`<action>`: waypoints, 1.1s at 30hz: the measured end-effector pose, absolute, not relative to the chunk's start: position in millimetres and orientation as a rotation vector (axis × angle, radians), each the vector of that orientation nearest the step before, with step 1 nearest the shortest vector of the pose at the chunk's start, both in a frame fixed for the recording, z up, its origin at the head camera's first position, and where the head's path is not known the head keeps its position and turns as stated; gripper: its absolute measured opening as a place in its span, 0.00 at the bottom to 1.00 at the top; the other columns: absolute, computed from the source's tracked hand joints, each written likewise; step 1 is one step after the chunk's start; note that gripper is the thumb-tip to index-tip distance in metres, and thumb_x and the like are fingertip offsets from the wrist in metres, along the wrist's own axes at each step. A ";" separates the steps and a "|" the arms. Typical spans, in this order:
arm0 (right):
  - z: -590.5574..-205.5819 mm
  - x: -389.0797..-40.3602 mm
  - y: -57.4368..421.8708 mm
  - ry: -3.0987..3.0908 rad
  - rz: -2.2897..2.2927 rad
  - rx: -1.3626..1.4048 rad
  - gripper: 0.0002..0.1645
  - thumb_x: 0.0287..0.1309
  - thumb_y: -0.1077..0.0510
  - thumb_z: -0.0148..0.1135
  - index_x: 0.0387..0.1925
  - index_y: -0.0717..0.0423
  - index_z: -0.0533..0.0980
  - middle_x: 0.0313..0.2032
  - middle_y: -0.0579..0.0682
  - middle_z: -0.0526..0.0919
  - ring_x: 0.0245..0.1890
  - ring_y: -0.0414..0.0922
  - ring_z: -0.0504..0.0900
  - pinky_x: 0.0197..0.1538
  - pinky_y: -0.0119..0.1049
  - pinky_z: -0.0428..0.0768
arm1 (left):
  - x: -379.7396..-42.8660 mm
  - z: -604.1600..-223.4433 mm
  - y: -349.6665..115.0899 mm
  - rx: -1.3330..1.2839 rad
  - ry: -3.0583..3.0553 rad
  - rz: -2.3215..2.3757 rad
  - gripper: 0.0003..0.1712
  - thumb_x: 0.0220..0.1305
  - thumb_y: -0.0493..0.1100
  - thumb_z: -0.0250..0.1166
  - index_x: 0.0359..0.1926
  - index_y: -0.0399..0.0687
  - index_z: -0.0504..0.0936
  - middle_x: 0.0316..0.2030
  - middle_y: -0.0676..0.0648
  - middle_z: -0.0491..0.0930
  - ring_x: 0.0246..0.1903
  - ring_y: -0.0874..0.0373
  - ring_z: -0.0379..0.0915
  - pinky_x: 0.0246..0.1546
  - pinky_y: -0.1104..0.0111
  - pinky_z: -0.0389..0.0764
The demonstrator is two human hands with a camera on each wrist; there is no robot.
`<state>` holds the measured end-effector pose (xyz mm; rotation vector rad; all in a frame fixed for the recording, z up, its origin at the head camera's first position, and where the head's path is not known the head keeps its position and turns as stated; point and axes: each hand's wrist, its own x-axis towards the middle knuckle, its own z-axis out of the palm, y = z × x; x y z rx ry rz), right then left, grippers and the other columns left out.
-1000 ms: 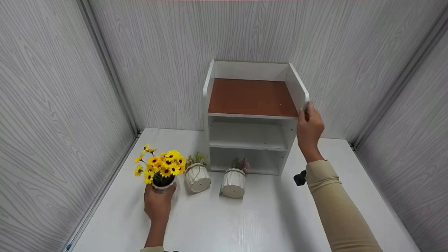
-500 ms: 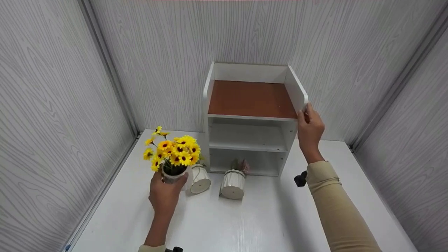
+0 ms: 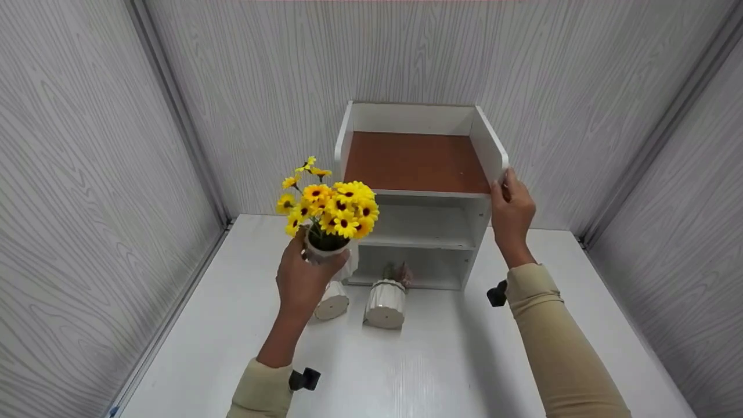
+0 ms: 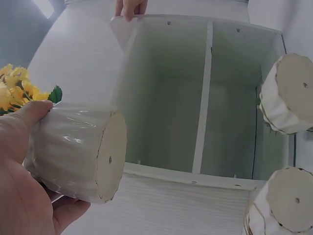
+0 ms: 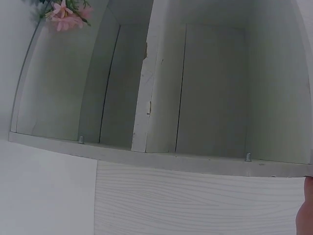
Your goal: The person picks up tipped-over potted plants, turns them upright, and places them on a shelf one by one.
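Note:
My left hand (image 3: 305, 276) grips a white flower pot (image 4: 73, 152) round its side, with yellow sunflower-like blooms (image 3: 339, 209) standing up from it. In the head view this pot is raised in front of the left side of a white shelf unit (image 3: 418, 245). My right hand (image 3: 512, 212) pinches the front edge of the unit's right side panel, near the brown top shelf (image 3: 415, 162). Below the raised pot, a second white pot (image 3: 332, 302) is partly hidden by my left hand. A third white pot (image 3: 386, 305) with pink flowers (image 5: 68, 17) lies tipped before the lowest compartment.
Two open compartments lie below the brown top, divided by a shelf board (image 4: 203, 103). The white table (image 3: 406, 371) runs up to grey wood-grain walls (image 3: 261, 116) at the back and sides. Black wrist mounts (image 3: 305, 379) stick out from both sleeves.
My left hand has lifted the pot of yellow flowers up and to the right, from beside the tipped pots to the shelf's left side. My right hand keeps its place on the panel.

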<state>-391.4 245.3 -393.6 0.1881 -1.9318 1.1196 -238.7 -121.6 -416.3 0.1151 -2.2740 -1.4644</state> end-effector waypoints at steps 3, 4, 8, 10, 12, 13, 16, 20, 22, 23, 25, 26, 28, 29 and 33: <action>-393.7 -391.8 245.2 -1.927 1.117 0.188 0.26 0.70 0.60 0.60 0.67 0.59 0.73 0.53 0.61 0.83 0.54 0.50 0.84 0.56 0.46 0.82 | -245.6 -407.1 -112.4 0.064 -2.267 -1.473 0.57 0.49 0.71 0.73 0.74 0.51 0.65 0.65 0.45 0.73 0.64 0.48 0.70 0.62 0.45 0.71; -393.7 -392.0 245.1 -1.925 1.114 0.190 0.26 0.70 0.60 0.60 0.67 0.59 0.73 0.53 0.60 0.83 0.54 0.50 0.84 0.56 0.46 0.82 | -247.9 -404.1 -109.1 0.048 -2.262 -1.476 0.57 0.49 0.71 0.73 0.74 0.51 0.65 0.65 0.45 0.73 0.63 0.48 0.71 0.62 0.45 0.72; -394.0 -392.3 245.1 -1.929 1.111 0.196 0.24 0.70 0.59 0.60 0.66 0.58 0.75 0.53 0.58 0.84 0.53 0.49 0.84 0.55 0.45 0.83 | -259.0 -393.3 -95.3 -0.018 -2.256 -1.511 0.58 0.48 0.71 0.74 0.74 0.52 0.64 0.65 0.47 0.73 0.64 0.50 0.71 0.63 0.47 0.72; -394.2 -392.3 245.6 -1.932 1.108 0.191 0.24 0.70 0.59 0.60 0.65 0.57 0.75 0.52 0.58 0.85 0.52 0.48 0.85 0.54 0.45 0.83 | -266.2 -387.9 -87.7 -0.045 -2.262 -1.531 0.57 0.48 0.71 0.74 0.74 0.53 0.64 0.64 0.48 0.74 0.64 0.51 0.71 0.63 0.48 0.73; -394.3 -391.7 246.1 -1.940 1.100 0.180 0.23 0.70 0.58 0.60 0.65 0.58 0.76 0.51 0.58 0.85 0.50 0.48 0.85 0.52 0.44 0.83 | -274.1 -383.3 -80.1 -0.067 -2.260 -1.554 0.57 0.48 0.70 0.75 0.74 0.55 0.64 0.64 0.49 0.74 0.63 0.52 0.71 0.62 0.49 0.74; -394.4 -391.3 246.2 -1.942 1.098 0.175 0.23 0.70 0.58 0.60 0.65 0.58 0.76 0.51 0.57 0.85 0.50 0.48 0.85 0.52 0.44 0.83 | -278.2 -381.0 -76.2 -0.073 -2.258 -1.559 0.56 0.47 0.70 0.75 0.74 0.56 0.65 0.64 0.49 0.74 0.63 0.53 0.72 0.62 0.50 0.75; -393.7 -389.7 245.7 -1.948 1.101 0.173 0.23 0.70 0.59 0.60 0.64 0.58 0.76 0.52 0.57 0.85 0.50 0.48 0.86 0.52 0.44 0.83 | -290.7 -374.6 -65.0 -0.122 -2.225 -1.578 0.54 0.47 0.68 0.77 0.73 0.63 0.66 0.65 0.50 0.75 0.63 0.53 0.72 0.61 0.51 0.76; -392.2 -388.4 244.3 -1.943 1.103 0.187 0.26 0.70 0.59 0.60 0.67 0.58 0.73 0.54 0.59 0.84 0.52 0.50 0.85 0.54 0.47 0.83 | -305.8 -366.5 -50.9 -0.196 -2.168 -1.589 0.52 0.48 0.66 0.77 0.73 0.72 0.65 0.66 0.50 0.74 0.63 0.53 0.72 0.59 0.52 0.78; -392.1 -388.6 243.4 -1.937 1.107 0.197 0.26 0.70 0.59 0.60 0.67 0.58 0.73 0.54 0.60 0.84 0.52 0.51 0.85 0.54 0.48 0.83 | -311.7 -362.3 -44.4 -0.208 -2.163 -1.591 0.52 0.48 0.65 0.78 0.73 0.72 0.65 0.66 0.50 0.74 0.63 0.53 0.73 0.59 0.52 0.78; -392.4 -388.9 242.9 -1.936 1.105 0.200 0.26 0.70 0.59 0.60 0.67 0.59 0.73 0.54 0.60 0.84 0.52 0.51 0.85 0.54 0.48 0.83 | -314.5 -360.6 -41.3 -0.209 -2.169 -1.585 0.52 0.48 0.65 0.78 0.73 0.70 0.65 0.65 0.50 0.74 0.63 0.54 0.73 0.59 0.52 0.78; -393.6 -389.2 242.4 -1.940 1.105 0.204 0.25 0.70 0.60 0.60 0.66 0.59 0.74 0.53 0.59 0.85 0.52 0.50 0.85 0.54 0.48 0.83 | -319.5 -357.3 -34.9 -0.207 -2.192 -1.574 0.52 0.48 0.64 0.78 0.74 0.68 0.65 0.65 0.49 0.74 0.62 0.53 0.73 0.59 0.53 0.78; -394.3 -389.2 242.2 -1.943 1.107 0.202 0.24 0.70 0.60 0.60 0.66 0.59 0.74 0.53 0.59 0.85 0.51 0.50 0.85 0.53 0.48 0.83 | -322.1 -356.0 -31.7 -0.201 -2.210 -1.565 0.52 0.49 0.64 0.78 0.74 0.67 0.64 0.65 0.49 0.74 0.62 0.53 0.73 0.59 0.53 0.78; -395.6 -389.0 241.9 -1.955 1.108 0.190 0.25 0.70 0.60 0.60 0.67 0.59 0.73 0.53 0.59 0.84 0.52 0.50 0.85 0.54 0.47 0.83 | -327.4 -353.9 -25.7 -0.211 -2.224 -1.558 0.52 0.49 0.63 0.78 0.74 0.65 0.65 0.64 0.49 0.75 0.62 0.53 0.74 0.60 0.53 0.78; -396.0 -388.7 241.8 -1.962 1.109 0.184 0.26 0.71 0.59 0.60 0.67 0.59 0.73 0.53 0.60 0.84 0.52 0.50 0.85 0.54 0.48 0.83 | -329.6 -352.6 -22.9 -0.213 -2.229 -1.563 0.51 0.50 0.63 0.78 0.73 0.64 0.66 0.64 0.50 0.75 0.61 0.53 0.74 0.59 0.54 0.78; -396.3 -389.5 239.5 -1.982 1.130 0.174 0.30 0.71 0.58 0.60 0.71 0.59 0.69 0.55 0.61 0.83 0.54 0.51 0.84 0.56 0.48 0.82 | -335.5 -346.6 -14.6 -0.219 -2.214 -1.612 0.48 0.50 0.64 0.77 0.70 0.61 0.69 0.61 0.52 0.77 0.58 0.56 0.75 0.58 0.55 0.79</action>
